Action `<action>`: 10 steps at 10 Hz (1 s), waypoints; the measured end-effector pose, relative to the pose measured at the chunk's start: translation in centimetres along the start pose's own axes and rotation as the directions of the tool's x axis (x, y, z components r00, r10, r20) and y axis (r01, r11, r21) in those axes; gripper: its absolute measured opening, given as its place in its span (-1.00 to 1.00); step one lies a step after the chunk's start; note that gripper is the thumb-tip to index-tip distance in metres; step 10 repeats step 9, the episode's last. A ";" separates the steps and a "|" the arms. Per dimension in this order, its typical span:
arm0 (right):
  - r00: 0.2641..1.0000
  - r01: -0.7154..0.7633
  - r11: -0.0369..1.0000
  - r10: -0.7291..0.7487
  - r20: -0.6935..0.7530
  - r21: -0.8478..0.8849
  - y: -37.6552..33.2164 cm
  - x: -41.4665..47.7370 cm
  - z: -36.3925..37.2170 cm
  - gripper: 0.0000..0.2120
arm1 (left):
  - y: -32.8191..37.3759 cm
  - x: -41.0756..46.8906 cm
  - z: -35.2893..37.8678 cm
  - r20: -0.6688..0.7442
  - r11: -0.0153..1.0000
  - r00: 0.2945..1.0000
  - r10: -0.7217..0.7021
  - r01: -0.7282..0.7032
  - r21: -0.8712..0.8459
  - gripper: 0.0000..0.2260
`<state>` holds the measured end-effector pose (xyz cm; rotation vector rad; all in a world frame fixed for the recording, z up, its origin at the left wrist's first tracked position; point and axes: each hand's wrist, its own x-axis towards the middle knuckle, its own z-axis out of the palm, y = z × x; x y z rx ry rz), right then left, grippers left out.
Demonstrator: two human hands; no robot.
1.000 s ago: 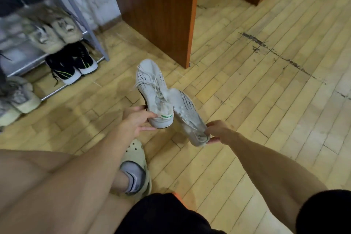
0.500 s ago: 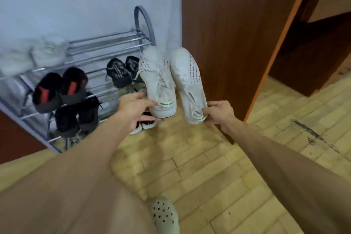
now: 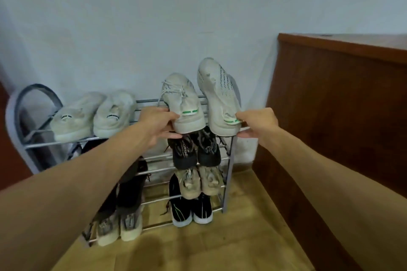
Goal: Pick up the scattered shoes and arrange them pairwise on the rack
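Both hands hold one white shoe each at the right end of the rack's (image 3: 228,160) top shelf. The left hand (image 3: 157,124) grips the heel of the laced white shoe (image 3: 184,103), its fingers (image 3: 175,136) curled under the sole and the thumb lying on the side next to a green stripe. The right hand (image 3: 256,123) pinches the heel of the second white shoe (image 3: 218,97), thumb above and fingers (image 3: 242,135) below, beside its own green stripe. Both shoes are tilted with toes raised toward the pale wall (image 3: 198,17), side by side and close together, the right one higher. Whether their heels touch the front rail of the shelf cannot be told. On the left half of the same shelf sits a pale pair (image 3: 92,114), heels outward. Below the held shoes, a dark pair (image 3: 196,148) fills the second shelf, a beige pair (image 3: 199,180) the third, and a black pair with white soles (image 3: 191,211) the lowest. At the bottom left stands a grey and cream pair (image 3: 120,225), partly hidden by the left forearm. A brown wooden cabinet (image 3: 341,105) stands just right of the rack on the wooden floor (image 3: 220,248).
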<state>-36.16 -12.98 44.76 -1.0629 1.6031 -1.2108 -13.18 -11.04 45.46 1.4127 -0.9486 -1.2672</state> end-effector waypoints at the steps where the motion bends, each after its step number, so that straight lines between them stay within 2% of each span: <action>1: 1.000 -0.010 0.998 0.010 -0.004 -0.058 -1.2 3.0 2.1 -0.84 | 0.5 3.0 -0.5 -0.021 0.999 1.000 -0.013 0.014 0.044 -0.60; 2: 1.000 0.004 0.996 -0.005 -0.013 -0.092 -1.3 5.1 3.8 -0.82 | 0.4 5.4 -0.6 -0.034 0.998 0.998 -0.051 0.052 0.021 -0.66; 3: 0.999 0.015 0.990 -0.020 -0.030 -0.143 -1.2 6.3 5.0 -0.75 | 0.3 7.0 -0.7 -0.074 0.998 0.996 -0.059 0.061 0.029 -0.81; 4: 0.999 0.016 0.981 -0.022 -0.027 -0.191 -0.8 6.8 5.8 -0.71 | 0.0 7.9 -0.8 -0.088 0.995 0.995 -0.052 0.060 0.084 -0.90; 5: 0.999 0.006 0.981 -0.013 -0.033 -0.195 -0.2 6.6 6.2 -0.69 | -0.3 8.3 -0.9 -0.078 0.994 0.995 -0.060 0.067 0.089 -0.74; 7: 1.000 0.007 0.974 -0.010 -0.011 -0.225 -0.4 4.7 5.9 -0.76 | 0.2 6.7 -0.6 -0.035 0.978 0.998 -0.051 0.057 0.199 -0.76; 8: 0.999 0.038 0.957 -0.026 0.047 -0.286 -0.6 3.0 5.4 -0.72 | 0.0 5.1 -0.5 0.029 0.964 0.997 -0.073 0.063 0.259 -0.70; 9: 0.987 0.153 0.902 -0.120 0.106 -0.405 -1.2 0.4 4.7 -0.70 | 0.2 2.9 -1.3 0.018 0.946 0.999 -0.042 0.034 0.323 -0.65; 10: 0.987 0.153 0.902 -0.120 0.106 -0.405 -1.2 0.4 4.7 -0.70 | 0.2 2.9 -1.3 0.018 0.946 0.999 -0.042 0.034 0.323 -0.65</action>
